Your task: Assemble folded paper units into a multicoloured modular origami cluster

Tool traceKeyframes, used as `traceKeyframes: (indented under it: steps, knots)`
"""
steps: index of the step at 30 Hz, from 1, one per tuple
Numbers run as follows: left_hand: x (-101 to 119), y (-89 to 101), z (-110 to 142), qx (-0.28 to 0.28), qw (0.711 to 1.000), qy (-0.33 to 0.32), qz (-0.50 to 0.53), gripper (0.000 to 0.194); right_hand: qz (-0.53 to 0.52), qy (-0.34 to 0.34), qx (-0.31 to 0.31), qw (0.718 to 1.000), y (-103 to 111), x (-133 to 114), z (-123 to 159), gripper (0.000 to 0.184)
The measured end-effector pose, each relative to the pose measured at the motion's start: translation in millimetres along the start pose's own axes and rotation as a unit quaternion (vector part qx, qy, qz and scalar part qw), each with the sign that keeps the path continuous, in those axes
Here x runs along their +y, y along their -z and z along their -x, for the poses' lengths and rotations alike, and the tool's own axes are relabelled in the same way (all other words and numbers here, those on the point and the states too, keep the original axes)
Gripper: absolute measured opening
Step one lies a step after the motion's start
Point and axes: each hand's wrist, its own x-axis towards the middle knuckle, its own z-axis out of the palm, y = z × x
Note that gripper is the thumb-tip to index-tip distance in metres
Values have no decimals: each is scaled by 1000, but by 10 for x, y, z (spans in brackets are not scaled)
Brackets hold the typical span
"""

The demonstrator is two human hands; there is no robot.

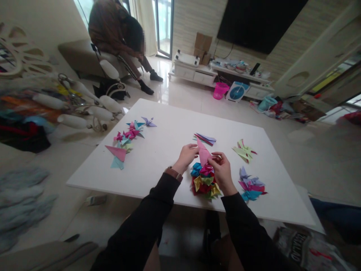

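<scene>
Between my two hands is a pink piece of folded paper (pixel 203 152), a long pointed shape with its tip upward. My left hand (pixel 187 156) pinches its left edge, and my right hand (pixel 222 168) grips its lower right side. Just below lies a heap of colourful folded paper pieces (pixel 205 182) in red, gold, blue and green, partly covered by the pink paper and my right hand. Beyond my hands rests a small stack of folded paper strips (pixel 207 139).
On the white table (pixel 163 150), a row of paper cranes (pixel 131 133) and a pink paper triangle (pixel 117 152) lie left. Green folded papers (pixel 244 151) and a purple-and-blue paper group (pixel 252 185) lie right. A person (pixel 117 34) sits bent over beyond the table.
</scene>
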Motion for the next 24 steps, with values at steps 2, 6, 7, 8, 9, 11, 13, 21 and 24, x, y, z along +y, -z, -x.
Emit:
traceKeyframes:
  steps: [2,6,7,8,9,11,13,21,24]
  knots:
    - [-6,-39,-12,-3,999,-21,32,25,21,-4,8,1000,17,6,-42,40]
    - [-22,-96,-62,1,999,-47,27,14,166,73,60,982,37,-59,-69,35]
    - [-31,-115,-73,-1,999,-52,16,14,209,108,70,969,36,-86,-68,33]
    - [-42,-137,-81,-7,998,-58,5,14,245,140,73,956,32,-111,-67,32]
    - [-54,-162,-86,-16,998,-65,-4,15,272,165,67,946,27,-131,-68,31]
    - [-74,-213,-89,-37,996,-82,-13,17,294,187,37,937,13,-154,-75,29]
    - [-86,-253,-85,-57,994,-92,-9,22,297,184,21,937,3,-155,-87,29]
    - [-76,-230,-54,-99,992,-75,24,39,175,84,4,981,-6,-187,-81,31]
    - [-69,-205,-51,-98,991,-92,25,42,123,53,-6,991,-4,-196,-73,31]
